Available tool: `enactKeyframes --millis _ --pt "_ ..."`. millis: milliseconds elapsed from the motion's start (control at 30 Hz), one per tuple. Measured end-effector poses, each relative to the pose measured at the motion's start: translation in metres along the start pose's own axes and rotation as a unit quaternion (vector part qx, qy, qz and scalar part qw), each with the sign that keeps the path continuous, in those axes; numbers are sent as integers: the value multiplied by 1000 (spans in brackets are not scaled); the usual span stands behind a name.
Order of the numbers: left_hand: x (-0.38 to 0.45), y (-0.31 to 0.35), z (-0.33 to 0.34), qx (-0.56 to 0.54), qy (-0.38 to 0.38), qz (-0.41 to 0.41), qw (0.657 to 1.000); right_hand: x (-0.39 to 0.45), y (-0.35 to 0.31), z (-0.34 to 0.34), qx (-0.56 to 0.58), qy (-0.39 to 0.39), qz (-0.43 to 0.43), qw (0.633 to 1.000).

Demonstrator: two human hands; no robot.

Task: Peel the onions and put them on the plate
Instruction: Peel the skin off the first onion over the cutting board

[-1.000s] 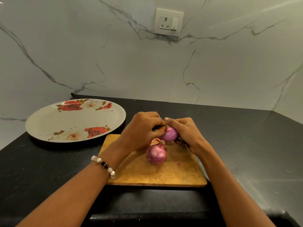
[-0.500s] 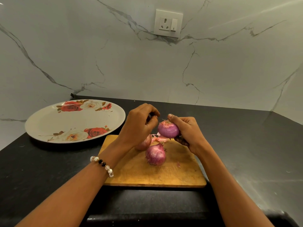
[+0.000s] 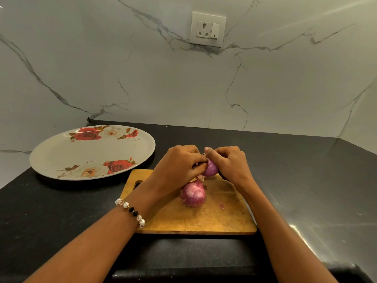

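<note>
A small purple onion (image 3: 211,170) is held above the wooden cutting board (image 3: 222,219), partly bared of its skin. My right hand (image 3: 230,163) grips it from the right, thumb over its root end. My left hand (image 3: 179,167) pinches at the onion's left side, fingers curled at the skin. A second onion (image 3: 192,194), with its papery skin on, sits on the board just below both hands. A third onion seen earlier is hidden behind my left hand. The flowered plate (image 3: 61,154) lies to the left with nothing on it.
Bits of onion skin (image 3: 222,206) lie on the board. The black counter (image 3: 306,180) runs back to a marble wall with a socket (image 3: 207,29). A dark ledge (image 3: 183,260) borders the counter's front edge.
Half a second ago my left hand had lifted away from the onion; now it has come back and pinches at its side again. The onion sits slightly lower.
</note>
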State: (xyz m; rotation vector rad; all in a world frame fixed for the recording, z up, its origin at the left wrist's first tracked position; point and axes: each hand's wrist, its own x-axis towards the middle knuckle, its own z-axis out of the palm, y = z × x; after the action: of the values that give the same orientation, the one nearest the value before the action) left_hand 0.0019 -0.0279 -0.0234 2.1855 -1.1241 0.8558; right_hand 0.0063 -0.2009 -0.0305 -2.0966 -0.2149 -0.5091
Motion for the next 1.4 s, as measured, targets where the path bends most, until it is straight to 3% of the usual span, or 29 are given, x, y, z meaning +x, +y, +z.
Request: enactKeyframes --millis 400,667,800,867,1033,1400 --pt "1 1 4 32 11 -10 999 0 0 1 -10 -11 -20 1000" --pt "4 1 2 -64 80 -160 982 1 -1 3 37 -4 23 999" --pt "6 2 -2 -146 110 -234 955 2 0 1 42 19 47 998" --pt "6 2 -4 -152 112 -205 960 1 0 0 34 29 47 998" --pt "2 -2 1 -70 23 -76 994 1 -1 0 14 34 24 999" --pt "3 -4 1 -31 -1 -24 999 1 2 3 -26 23 -7 999"
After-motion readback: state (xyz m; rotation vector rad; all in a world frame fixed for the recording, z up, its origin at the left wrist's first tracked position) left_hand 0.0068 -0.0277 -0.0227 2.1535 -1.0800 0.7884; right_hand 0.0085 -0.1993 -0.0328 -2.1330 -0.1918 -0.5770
